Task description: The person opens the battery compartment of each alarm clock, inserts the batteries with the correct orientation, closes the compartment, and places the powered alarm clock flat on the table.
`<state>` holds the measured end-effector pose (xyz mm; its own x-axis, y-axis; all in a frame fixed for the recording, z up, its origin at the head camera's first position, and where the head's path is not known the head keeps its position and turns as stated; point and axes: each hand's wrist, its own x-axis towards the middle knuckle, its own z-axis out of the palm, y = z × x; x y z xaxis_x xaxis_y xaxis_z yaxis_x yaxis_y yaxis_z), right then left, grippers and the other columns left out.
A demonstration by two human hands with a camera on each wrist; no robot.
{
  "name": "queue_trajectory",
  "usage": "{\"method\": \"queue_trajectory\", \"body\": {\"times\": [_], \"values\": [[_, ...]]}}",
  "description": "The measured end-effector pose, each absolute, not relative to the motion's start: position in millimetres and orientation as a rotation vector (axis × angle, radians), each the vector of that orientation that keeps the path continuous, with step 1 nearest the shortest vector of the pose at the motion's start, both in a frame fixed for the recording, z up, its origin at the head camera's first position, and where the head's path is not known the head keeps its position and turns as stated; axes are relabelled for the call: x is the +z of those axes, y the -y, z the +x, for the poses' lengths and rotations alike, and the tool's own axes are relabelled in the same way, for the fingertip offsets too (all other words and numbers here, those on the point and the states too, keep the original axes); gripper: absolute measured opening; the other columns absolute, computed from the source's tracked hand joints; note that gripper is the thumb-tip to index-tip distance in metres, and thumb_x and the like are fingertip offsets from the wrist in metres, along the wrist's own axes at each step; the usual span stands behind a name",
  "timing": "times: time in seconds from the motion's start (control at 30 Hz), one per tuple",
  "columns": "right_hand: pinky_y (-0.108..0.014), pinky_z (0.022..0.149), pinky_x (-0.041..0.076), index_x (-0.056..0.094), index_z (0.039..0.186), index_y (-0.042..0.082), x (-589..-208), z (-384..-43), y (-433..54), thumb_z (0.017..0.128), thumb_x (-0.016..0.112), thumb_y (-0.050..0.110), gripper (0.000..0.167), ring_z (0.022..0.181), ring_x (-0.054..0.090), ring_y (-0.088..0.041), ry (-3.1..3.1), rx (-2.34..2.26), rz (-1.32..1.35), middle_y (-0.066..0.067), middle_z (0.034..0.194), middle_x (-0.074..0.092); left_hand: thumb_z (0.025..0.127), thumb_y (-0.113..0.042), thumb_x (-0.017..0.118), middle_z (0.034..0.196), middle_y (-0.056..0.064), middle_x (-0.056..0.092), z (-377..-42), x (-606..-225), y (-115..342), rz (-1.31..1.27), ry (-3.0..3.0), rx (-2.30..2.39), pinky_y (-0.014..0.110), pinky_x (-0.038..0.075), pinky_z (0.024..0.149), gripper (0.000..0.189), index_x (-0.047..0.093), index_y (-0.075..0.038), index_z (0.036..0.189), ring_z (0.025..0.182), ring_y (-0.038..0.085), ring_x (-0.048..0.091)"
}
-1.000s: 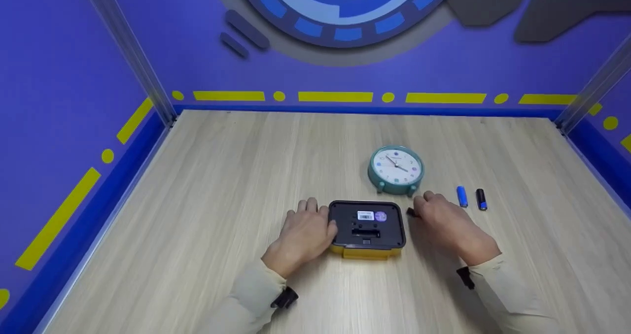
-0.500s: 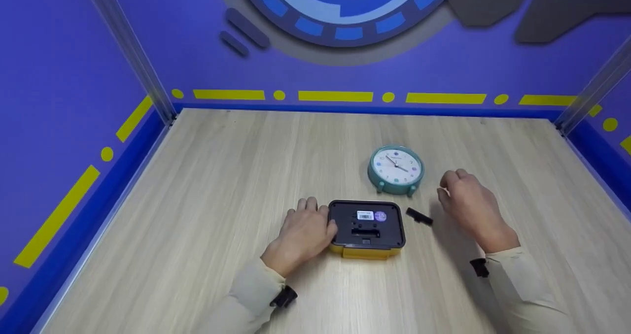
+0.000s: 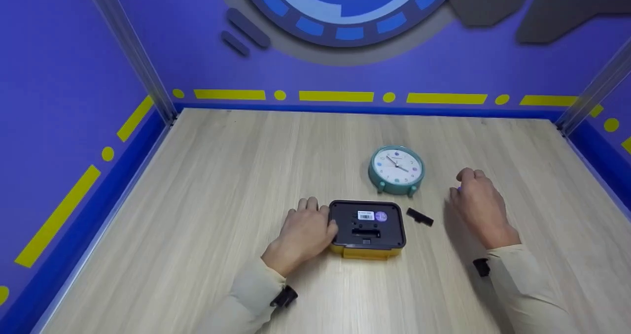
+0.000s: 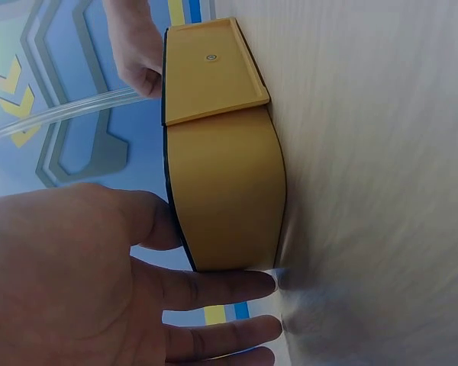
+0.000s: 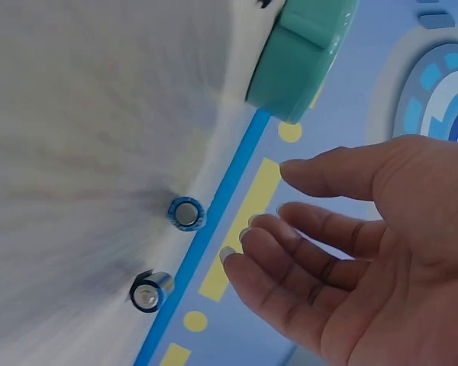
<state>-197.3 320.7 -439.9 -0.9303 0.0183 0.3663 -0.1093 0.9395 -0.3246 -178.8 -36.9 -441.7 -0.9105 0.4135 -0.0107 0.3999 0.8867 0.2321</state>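
A yellow clock [image 3: 384,211] lies with its black back up, its battery slot uncovered and its front hidden. My left hand [image 3: 305,233] holds its left side; in the left wrist view the thumb lies at the back's edge and the index finger runs along the side. My right hand [image 3: 478,206] hovers at the right with loosely bent fingers, nothing between them. Past these fingers, the right wrist view has a blue battery [image 5: 187,214] and a dark battery [image 5: 148,294] on the table. A black battery cover [image 3: 419,217] lies just right of the clock.
Behind the yellow clock, a round teal alarm clock [image 3: 397,169] lies face up. Blue-purple panels [image 3: 315,73] wall in the wooden table [image 3: 236,166] at the back and both sides.
My right hand has let go of the battery cover and moved right, over the batteries, hiding most of them in the head view. The left hand stays on the yellow clock.
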Motion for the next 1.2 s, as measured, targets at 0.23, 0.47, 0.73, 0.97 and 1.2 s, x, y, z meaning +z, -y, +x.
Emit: {"method": "queue_trajectory", "body": {"times": [0.23,0.47,0.73,0.97,1.2], "values": [[-0.066,0.072,0.052,0.053,0.115,-0.022,-441,-198,-326,0.097,0.062,-0.002,0.028,0.084,0.063,-0.054,2.833,0.483,-0.01,-0.039,0.099,0.057,0.108,-0.035,0.049,0.107,0.016,0.056,-180,-441,37,0.646,-2.981,0.353,0.049,0.05,0.083,0.046,0.068,0.004,0.124,0.102,0.031,0.052],[-0.066,0.068,0.051,0.05,0.109,-0.022,-444,-197,-329,0.096,0.064,-0.003,0.027,0.078,0.063,-0.054,2.878,0.467,0.013,-0.037,0.091,0.056,0.108,-0.036,0.05,0.108,0.016,0.057,-180,-441,37,0.647,-2.983,0.345,0.049,0.051,0.083,0.046,0.068,0.004,0.124,0.102,0.031,0.053],[-0.067,0.064,0.049,0.05,0.096,-0.018,-446,-195,-332,0.094,0.056,-0.012,0.009,0.073,0.061,-0.054,2.872,0.445,0.072,-0.034,0.082,0.053,0.108,-0.035,0.05,0.108,0.016,0.057,-180,-442,37,0.652,-2.986,0.358,0.048,0.051,0.083,0.046,0.068,0.004,0.124,0.102,0.031,0.053],[-0.065,0.063,0.05,0.047,0.092,-0.015,-446,-193,-333,0.096,0.049,-0.017,0.005,0.072,0.061,-0.053,2.906,0.412,0.128,-0.033,0.081,0.053,0.107,-0.032,0.052,0.107,0.018,0.058,-179,-442,37,0.672,-3.012,0.348,0.05,0.052,0.081,0.042,0.069,0.005,0.119,0.101,0.033,0.055],[-0.064,0.066,0.05,0.05,0.092,-0.015,-444,-196,-334,0.097,0.053,-0.01,0.008,0.075,0.061,-0.051,2.975,0.454,0.077,-0.032,0.081,0.053,0.106,-0.031,0.052,0.105,0.017,0.058,-179,-441,37,0.669,-3.01,0.366,0.049,0.052,0.08,0.042,0.069,0.006,0.12,0.1,0.032,0.054]]}}
